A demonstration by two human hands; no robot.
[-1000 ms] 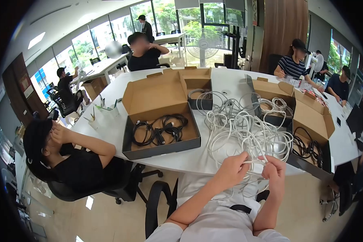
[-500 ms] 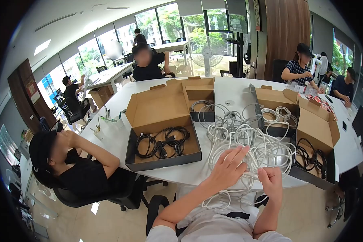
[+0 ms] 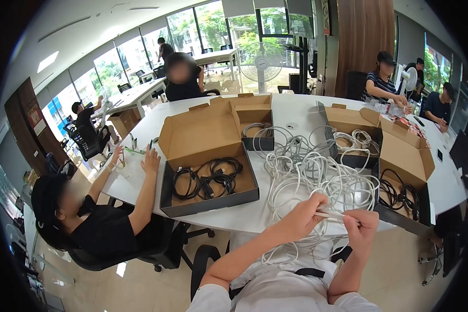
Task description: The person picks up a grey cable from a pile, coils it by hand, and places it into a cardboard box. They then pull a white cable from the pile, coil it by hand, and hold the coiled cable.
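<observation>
A large tangle of white cable [image 3: 325, 171] covers the table in front of me, with some loops hanging over the edge toward my lap. My left hand [image 3: 304, 214] is closed around strands of this cable. Close on its right, my right hand [image 3: 360, 226] also grips white cable, thumb uppermost. A short bundle of strands runs taut between the two hands. The cable ends are lost in the tangle.
An open box with black cables [image 3: 209, 200] stands left, another with black cables [image 3: 400, 218] right. Behind are boxes with a grey cable [image 3: 256, 144] and white cable [image 3: 348, 158]. A person in black [image 3: 106, 223] sits left, hands over the table; others sit farther back.
My left hand has gone from spread fingers to a closed grip on the cable. My right hand has shifted slightly right. The person at left has lowered their hands to the table.
</observation>
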